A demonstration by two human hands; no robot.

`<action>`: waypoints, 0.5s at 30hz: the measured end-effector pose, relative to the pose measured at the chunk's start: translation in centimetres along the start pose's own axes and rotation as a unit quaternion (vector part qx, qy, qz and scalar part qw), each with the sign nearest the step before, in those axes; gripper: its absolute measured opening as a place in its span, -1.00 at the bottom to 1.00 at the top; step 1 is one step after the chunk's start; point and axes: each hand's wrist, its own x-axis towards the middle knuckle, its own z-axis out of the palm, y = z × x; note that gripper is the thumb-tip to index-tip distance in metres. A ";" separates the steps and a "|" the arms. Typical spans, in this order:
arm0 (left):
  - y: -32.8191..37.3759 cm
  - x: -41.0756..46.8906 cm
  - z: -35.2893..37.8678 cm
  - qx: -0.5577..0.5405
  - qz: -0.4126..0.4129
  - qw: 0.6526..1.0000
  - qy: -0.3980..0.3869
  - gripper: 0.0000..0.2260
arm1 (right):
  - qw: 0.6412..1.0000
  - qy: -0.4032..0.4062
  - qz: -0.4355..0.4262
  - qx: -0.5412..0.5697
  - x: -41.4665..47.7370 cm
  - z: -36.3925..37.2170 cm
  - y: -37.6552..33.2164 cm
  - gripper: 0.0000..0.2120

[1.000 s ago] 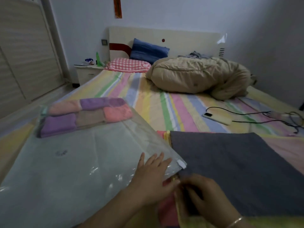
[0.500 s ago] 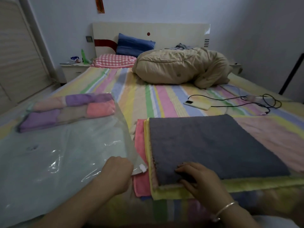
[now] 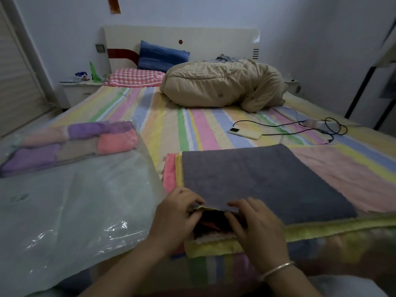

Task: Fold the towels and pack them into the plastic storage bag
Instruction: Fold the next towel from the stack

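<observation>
1. Your left hand [image 3: 175, 215] and right hand [image 3: 257, 224] are both bare.
2. Your forearms are bare too, as far back as they show.
3. Your right wrist wears one thin, plain, silver-coloured bangle [image 3: 276, 270].

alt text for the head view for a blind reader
A left hand and right hand pinch the near edge of a grey towel atop a stack on a striped bed; beside it, a plastic bag holds folded towels.
</observation>
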 end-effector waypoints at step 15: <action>-1.4 -1.3 0.8 -0.070 -0.023 0.997 0.038 -0.81 | 0.842 -0.081 0.477 0.240 0.6 -5.5 10.4 -0.59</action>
